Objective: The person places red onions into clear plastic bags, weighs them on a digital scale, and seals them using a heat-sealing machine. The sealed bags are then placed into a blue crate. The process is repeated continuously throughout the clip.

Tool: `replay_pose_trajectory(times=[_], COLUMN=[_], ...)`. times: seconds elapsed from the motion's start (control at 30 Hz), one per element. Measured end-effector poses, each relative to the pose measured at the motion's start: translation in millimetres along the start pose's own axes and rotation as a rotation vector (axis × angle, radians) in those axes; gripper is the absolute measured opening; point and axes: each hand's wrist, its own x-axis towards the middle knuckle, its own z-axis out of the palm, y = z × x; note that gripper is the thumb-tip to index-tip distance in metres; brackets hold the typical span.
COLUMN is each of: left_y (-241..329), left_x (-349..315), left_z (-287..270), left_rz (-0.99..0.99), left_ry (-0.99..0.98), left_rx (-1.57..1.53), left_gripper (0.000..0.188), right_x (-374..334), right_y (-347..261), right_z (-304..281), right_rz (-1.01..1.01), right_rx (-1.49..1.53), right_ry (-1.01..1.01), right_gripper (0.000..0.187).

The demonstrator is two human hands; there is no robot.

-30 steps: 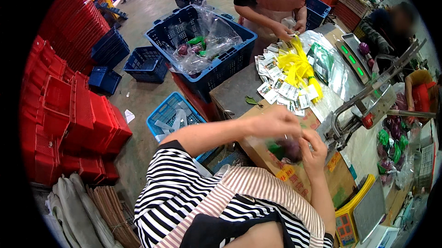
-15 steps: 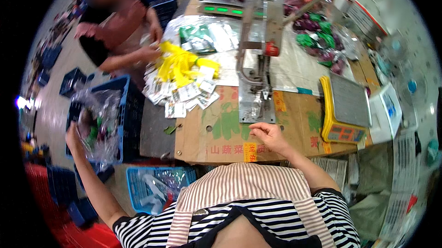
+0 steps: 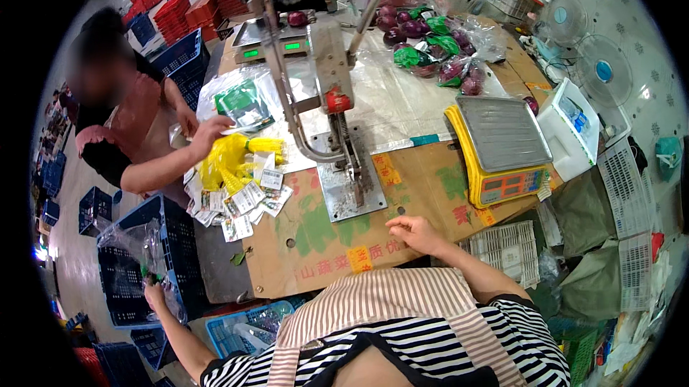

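Note:
My left hand (image 3: 154, 295) is low at the near side of a dark blue crate (image 3: 176, 258), its fingers closed on a clear plastic bag (image 3: 135, 243) with green bits in it. The bag's contents are hard to make out. My right hand (image 3: 416, 235) hovers over the near edge of the cardboard-covered table (image 3: 308, 261), fingers curled together with nothing visible in them. Just beyond it stands a metal bench machine (image 3: 337, 100) with a red part and a steel base plate (image 3: 352, 197).
A yellow scale (image 3: 495, 143) stands right; another scale (image 3: 251, 39) lies behind the machine. Bagged purple vegetables (image 3: 430, 42) are heaped at the back. A co-worker (image 3: 136, 121) reaches over yellow net bags (image 3: 230, 161) and labels. A light blue basket (image 3: 247, 326) sits below the table.
The view has turned to the right. My left hand has shifted from the crate's far left side to its near side, by the bag. My right hand stays near the table edge.

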Motion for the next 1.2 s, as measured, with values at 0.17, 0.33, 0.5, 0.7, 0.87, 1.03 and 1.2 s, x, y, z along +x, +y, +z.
replay_pose_trajectory(times=[0.17, 0.33, 0.5, 0.7, 0.87, 1.03, 1.2], left_y=[103, 290, 400, 474, 525, 630, 774], left_x=[-71, -230, -383, -491, -529, -533, -540], left_z=[-24, -90, -94, -48, 2, 92, 159], left_rz=[0.423, 0.921, 1.264, 1.376, 1.424, 1.020, 1.165], left_ry=[0.329, 0.091, -0.305, -0.772, -0.799, -0.845, -0.724], left_rx=[-0.207, -0.668, -0.890, -0.974, -0.871, -0.878, -0.815], left_gripper=[0.014, 0.009, 0.019, 0.021, 0.018, 0.014, 0.018], right_x=[13, 22, 17, -7, -19, -28, -47], right_y=[26, 30, 35, 63, 71, 53, 49], right_z=[-25, -79, -123, -153, -188, -239, -276], right_rz=[-0.171, -0.170, -0.148, -0.132, 0.044, -0.032, 0.089], right_rx=[-0.178, -0.049, -0.054, 0.100, 0.468, 0.423, 0.683], right_ry=[-0.033, 0.011, 0.060, 0.007, -0.120, -0.069, -0.002], right_gripper=[0.025, 0.023, 0.023, 0.020, 0.023, 0.026, 0.022])
